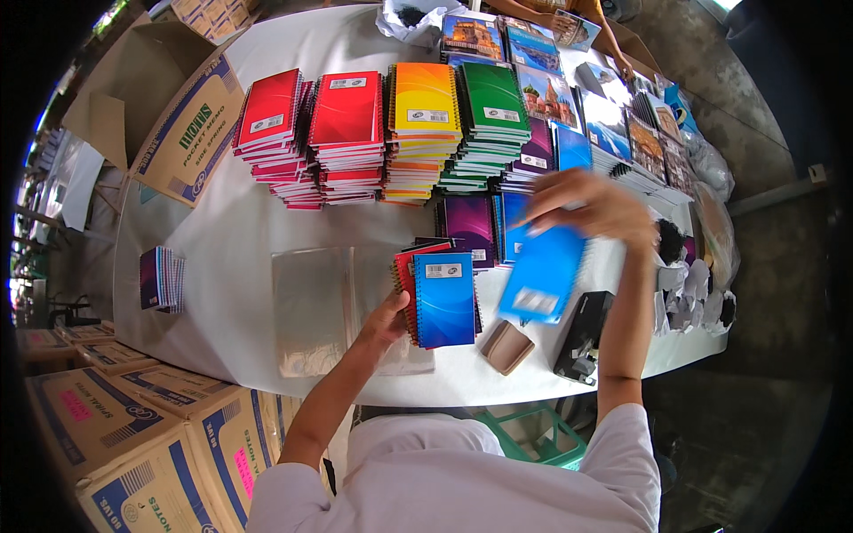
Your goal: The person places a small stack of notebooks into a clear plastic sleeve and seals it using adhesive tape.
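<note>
My left hand [385, 320] is closed on the left edge of a small stack of spiral notebooks, with a blue notebook [446, 300] on top and a red notebook [402, 275] fanned out under it. To the right, my right hand [597, 210], blurred by motion, grips another blue spiral notebook [542, 274] by its upper end. Beyond my hands stand tall piles: red notebooks [346, 120], more red notebooks [269, 111], yellow notebooks [426, 102] and green notebooks [493, 102]. Lower piles of purple notebooks [468, 226] and blue ones lie just behind the held stack.
Clear plastic sheets [311, 329] lie left of my left hand. Near the front edge are a brown pouch [508, 348] and a black device [584, 333]. A small notebook stack [162, 280] sits far left. Cardboard boxes [142, 444] flank the table; another person's hand [625, 67] shows far right.
</note>
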`<state>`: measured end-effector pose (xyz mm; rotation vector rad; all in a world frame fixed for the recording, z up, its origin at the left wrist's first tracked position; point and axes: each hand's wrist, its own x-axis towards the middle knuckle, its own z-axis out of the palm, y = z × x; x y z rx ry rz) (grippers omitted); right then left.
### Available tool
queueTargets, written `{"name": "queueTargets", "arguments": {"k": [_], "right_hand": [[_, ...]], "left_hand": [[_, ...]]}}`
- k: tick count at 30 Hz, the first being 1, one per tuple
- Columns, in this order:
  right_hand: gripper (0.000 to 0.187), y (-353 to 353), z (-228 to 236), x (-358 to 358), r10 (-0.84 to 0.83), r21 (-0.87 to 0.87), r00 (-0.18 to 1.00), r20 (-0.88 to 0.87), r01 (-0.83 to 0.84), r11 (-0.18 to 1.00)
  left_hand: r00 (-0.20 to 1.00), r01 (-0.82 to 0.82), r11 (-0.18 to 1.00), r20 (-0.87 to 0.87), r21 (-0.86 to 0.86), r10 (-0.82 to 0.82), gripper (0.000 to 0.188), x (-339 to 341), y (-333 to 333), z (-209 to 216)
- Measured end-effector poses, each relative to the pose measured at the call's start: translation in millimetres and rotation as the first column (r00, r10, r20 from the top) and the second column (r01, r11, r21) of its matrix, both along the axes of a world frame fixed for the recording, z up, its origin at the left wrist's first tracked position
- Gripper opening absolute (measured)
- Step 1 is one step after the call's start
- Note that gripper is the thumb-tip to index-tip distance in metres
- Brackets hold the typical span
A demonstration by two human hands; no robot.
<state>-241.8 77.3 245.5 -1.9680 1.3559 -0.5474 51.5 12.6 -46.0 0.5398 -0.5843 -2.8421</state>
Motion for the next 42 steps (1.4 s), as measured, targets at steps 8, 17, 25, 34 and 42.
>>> {"name": "queueTargets", "arguments": {"k": [8,17,25,34,42], "right_hand": [[0.093,35,-133,91,-0.623,0.266,0.765,0.162,0.574,0.774],[0.096,44,-211,191,-0.59,0.311,0.436,0.68,0.557,0.77],[0.087,19,-296,240,-0.579,0.104,0.618,0.532,0.632,0.768],[0.081,21,-282,238,-0.605,0.12,0.614,0.508,0.644,0.755],[0.075,2,-246,246,-0.69,0.371,0.436,0.578,0.613,0.698]], "left_hand": [[0.996,0.044,0.998,-0.079,0.047,-0.04,0.095,12,8,40],[0.984,0.108,0.439,0.159,-0.892,0.082,0.097,73,-36,91],[0.984,-0.134,0.6,-0.033,-0.789,0.175,0.114,85,-41,13],[0.974,0.117,0.335,0.174,-0.935,0.144,0.09,108,-48,22],[0.923,0.126,0.384,0.25,-0.915,0.293,0.062,128,-56,21]]}}
